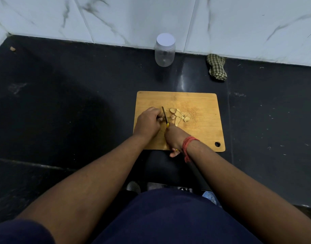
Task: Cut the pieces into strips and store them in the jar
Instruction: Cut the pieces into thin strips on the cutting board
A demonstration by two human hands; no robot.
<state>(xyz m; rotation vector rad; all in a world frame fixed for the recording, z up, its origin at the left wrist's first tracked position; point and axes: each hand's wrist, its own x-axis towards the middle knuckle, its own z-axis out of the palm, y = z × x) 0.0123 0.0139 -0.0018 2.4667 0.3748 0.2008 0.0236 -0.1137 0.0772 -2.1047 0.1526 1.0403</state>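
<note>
A black bench [63, 103] carries a wooden cutting board [200, 134]. A lidded clear jar [165, 52] stands behind it by the wall. The right hand [174, 138] has its fingers wrapped around a knife [165, 116]; the left hand [148, 122] has curled fingers pinning one piece beside the blade. Sliced pieces [179, 116] lie just right.

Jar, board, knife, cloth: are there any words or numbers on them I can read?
No words or numbers can be read anywhere.
Jar: clear with a plain white lid, no label.
Cutting board: bare wood.
Knife: nothing readable on the blade.
Checked cloth: only a pattern.
</note>
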